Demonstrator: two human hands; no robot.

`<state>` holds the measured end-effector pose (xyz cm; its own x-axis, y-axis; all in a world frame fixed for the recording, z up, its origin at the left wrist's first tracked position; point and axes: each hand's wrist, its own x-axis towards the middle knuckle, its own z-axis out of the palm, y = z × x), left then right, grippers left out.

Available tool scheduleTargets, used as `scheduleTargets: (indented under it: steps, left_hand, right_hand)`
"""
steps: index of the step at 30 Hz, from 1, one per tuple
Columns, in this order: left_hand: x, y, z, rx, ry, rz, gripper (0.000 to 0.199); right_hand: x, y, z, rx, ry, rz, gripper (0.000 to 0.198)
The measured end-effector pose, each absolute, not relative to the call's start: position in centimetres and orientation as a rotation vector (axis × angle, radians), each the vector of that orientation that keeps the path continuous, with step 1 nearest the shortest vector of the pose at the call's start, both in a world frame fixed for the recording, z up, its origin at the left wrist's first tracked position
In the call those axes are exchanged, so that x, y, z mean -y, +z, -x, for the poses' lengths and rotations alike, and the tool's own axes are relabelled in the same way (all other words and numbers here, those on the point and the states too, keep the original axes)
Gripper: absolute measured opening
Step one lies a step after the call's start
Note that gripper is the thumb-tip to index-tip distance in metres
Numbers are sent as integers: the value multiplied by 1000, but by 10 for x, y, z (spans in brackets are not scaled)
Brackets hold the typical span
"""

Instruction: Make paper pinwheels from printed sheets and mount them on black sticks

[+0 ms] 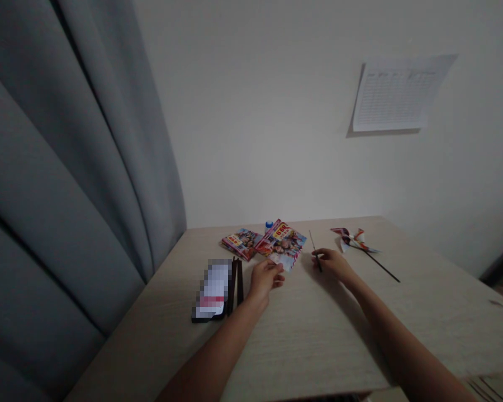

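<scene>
My left hand (268, 279) pinches the lower corner of a colourful printed flyer (281, 243), which is tilted up off the table. To its right, my right hand (327, 261) grips a slim tool (317, 261) with a dark handle and a thin pointed shaft directed away from me; its exact kind is unclear. A stack of similar flyers (242, 243) lies just left of the held one, which partly overlaps it in view. Behind the flyers shows the blue cap of a small bottle (269, 225), mostly hidden.
A paper pinwheel (354, 239) on a dark stick (381, 265) lies at the right. Left of my left forearm are a phone (213, 290) with a blurred screen and several dark sticks (240, 282). Grey curtains (88, 139) hang beside the table (310, 346); a printed sheet (394, 95) is on the wall.
</scene>
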<state>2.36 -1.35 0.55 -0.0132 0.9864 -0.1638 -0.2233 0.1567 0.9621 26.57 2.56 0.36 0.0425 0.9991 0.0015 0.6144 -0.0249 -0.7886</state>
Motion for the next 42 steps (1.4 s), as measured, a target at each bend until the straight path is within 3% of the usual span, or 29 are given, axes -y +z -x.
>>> scheduleTargets:
  steps: [15,29,42]
  left_hand:
    - [10,7,-21,-1104,1363,-867,36]
    - [2,8,-17,-1112,1495,-820,45]
    - [2,5,-18,-1072,1499,-801,44]
  right_hand:
    - [2,9,-237,1712,1238,1440,36]
    - [25,8,-222,1690,1369,1012,48]
    - [35,6,-209,1706,1478,972,54]
